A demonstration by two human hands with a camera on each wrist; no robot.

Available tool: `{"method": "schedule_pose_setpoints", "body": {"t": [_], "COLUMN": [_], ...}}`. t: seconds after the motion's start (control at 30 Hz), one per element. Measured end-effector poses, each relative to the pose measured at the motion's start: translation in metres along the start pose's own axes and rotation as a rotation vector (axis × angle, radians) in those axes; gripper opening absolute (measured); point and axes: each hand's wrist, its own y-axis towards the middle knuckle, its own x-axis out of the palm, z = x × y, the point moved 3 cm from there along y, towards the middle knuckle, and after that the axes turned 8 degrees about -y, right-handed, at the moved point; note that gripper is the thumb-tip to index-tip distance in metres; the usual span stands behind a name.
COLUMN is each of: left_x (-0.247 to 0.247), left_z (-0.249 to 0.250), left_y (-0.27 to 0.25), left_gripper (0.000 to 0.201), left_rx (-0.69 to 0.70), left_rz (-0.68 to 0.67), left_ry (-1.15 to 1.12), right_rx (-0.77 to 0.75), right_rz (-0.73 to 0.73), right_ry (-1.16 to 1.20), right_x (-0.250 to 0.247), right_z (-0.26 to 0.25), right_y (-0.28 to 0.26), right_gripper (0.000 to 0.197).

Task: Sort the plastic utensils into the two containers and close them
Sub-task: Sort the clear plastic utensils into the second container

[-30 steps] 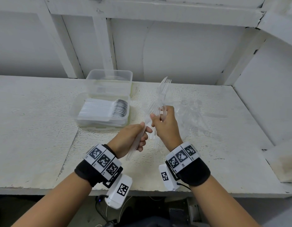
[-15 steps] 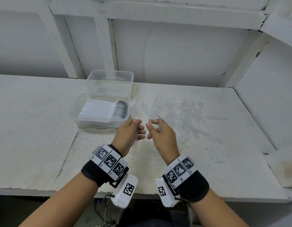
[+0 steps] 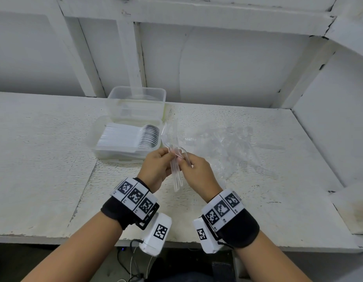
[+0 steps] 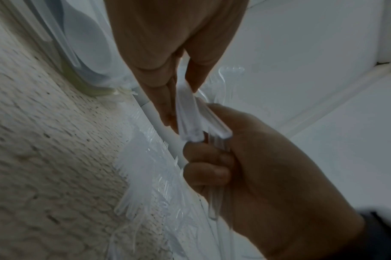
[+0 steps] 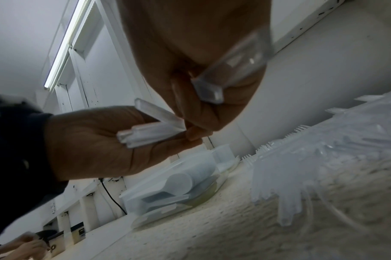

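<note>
1. head view: left hand (image 3: 156,169) curled round a small bunch of clear forks (image 3: 175,169), tines up, handles hanging below the fist. right hand (image 3: 197,171) pinching one fork of that bunch near the neck, just beside the left fingers. both held above the bench (image 3: 44,169), in front of the near box (image 3: 95,147), which is packed with white spoons (image 3: 131,137) in a row, lid off. far box (image 3: 135,102) behind it, touching or nearly so, looks empty. loose pile (image 3: 227,143) of clear utensils on the bench to the right, hard to tell apart against the white.

2. left wrist view: thumb and fingers (image 4: 159,91) closed on the handles (image 4: 188,112), flat sides stacked; right hand below gripping another handle or two. more tines spread on the bench underneath.

3. right wrist view: right thumb and fingers wrapped on a clear handle (image 5: 230,73); left palm cupping several squared-off handle ends (image 5: 145,130). spoon box seen low behind, pile at right.

4. handling, as a judgement: very light, thin, stiff but springy, slick against one another, so likely to fan or slip out of a loose bunch; tines snag and could snap if bent. best held across the flat handles, mid-length, squeezed stack-wise, tines all one way, then laid in the far box.
</note>
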Motion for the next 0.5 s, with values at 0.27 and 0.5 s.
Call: {"method": "schedule_pose_setpoints", "body": {"t": [0.27,0.5], "left_x": [-0.004,0.002], "left_z": [-0.001,-0.003], "left_y": [-0.001,-0.002], "left_gripper": [0.009,0.01], "left_rx": [-0.077,-0.089], "left_rz": [-0.013,0.006], "left_ry": [-0.034,-0.13], "right_rx": [0.053,0.034], "right_rz": [-0.071,0.222], "right_ry": [0.119,0.187], "right_x": [-0.011,-0.015], "right_z": [-0.001,0.001], "right_y": [-0.001,0.003], "right_gripper": [0.008,0.004]}}
